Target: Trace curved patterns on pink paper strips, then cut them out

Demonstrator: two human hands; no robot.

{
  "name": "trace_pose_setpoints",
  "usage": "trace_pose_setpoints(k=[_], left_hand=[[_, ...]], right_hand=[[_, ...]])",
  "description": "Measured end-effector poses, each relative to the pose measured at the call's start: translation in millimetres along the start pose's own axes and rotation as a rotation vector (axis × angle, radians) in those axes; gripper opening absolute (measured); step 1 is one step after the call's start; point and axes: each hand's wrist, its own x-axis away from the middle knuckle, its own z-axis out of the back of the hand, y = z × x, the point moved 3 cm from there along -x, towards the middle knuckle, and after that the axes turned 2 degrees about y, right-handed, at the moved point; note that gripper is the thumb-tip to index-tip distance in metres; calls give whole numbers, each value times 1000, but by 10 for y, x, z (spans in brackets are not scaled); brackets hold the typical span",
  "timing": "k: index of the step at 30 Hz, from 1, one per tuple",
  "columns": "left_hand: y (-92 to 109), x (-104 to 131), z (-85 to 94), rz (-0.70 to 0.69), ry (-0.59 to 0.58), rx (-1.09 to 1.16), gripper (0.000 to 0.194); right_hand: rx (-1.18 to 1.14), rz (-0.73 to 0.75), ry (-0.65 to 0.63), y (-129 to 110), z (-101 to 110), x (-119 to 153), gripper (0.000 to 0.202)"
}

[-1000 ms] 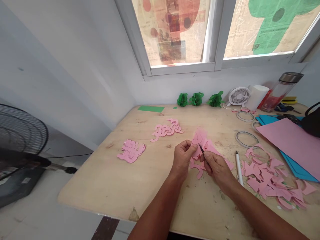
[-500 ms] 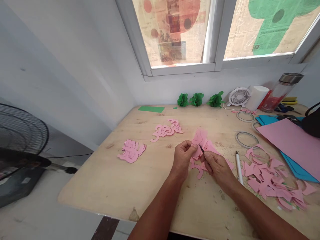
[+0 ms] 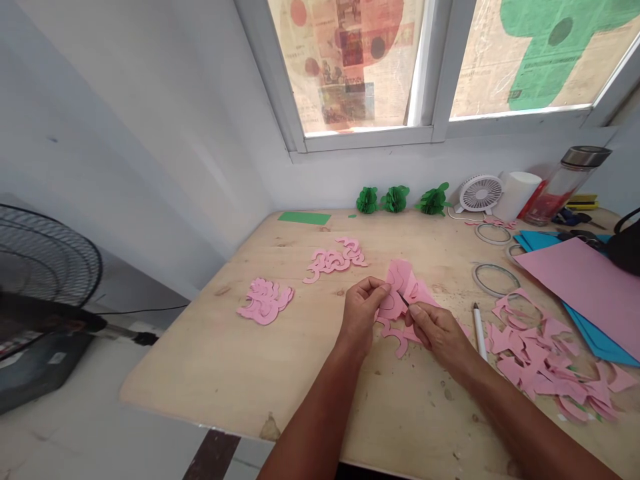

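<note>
My left hand (image 3: 364, 303) pinches a sheet of pink paper (image 3: 399, 275) with curved lines drawn on it. My right hand (image 3: 434, 327) is closed around small scissors (image 3: 405, 301); only their thin dark blades show, at the paper's edge, and the handles are hidden in the fingers. Below the hands lies a curved pink cut-out (image 3: 400, 341) on the table. More curvy pink cut-outs (image 3: 330, 260) are spread to the left of the hands, and a stacked pile of cut-outs (image 3: 265, 301) lies farther left.
Pink paper scraps (image 3: 545, 363) heap at the right beside a white pen (image 3: 480, 330) and tape rings (image 3: 496, 279). Pink and blue sheets (image 3: 580, 287) lie beyond. Green paper shapes (image 3: 395, 199), a small fan (image 3: 481, 193) and a bottle (image 3: 565, 190) line the wall.
The scissor blades have shifted down along the paper. My left fingers have moved slightly up the sheet, which has turned a little, and more of its drawn curve shows.
</note>
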Motion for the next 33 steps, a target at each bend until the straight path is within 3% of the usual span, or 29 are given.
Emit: trace_pose_setpoints(k=[9, 22, 33], left_hand=[[14, -20, 21, -1, 57, 75, 25], [-85, -7, -31, 180, -64, 220, 33], [-167, 10, -61, 216, -174, 157, 34]], right_hand=[[-2, -23, -17, -30, -20, 26, 52], [-120, -11, 38, 66, 9, -11, 48], [-179, 52, 61, 82, 26, -36, 50]])
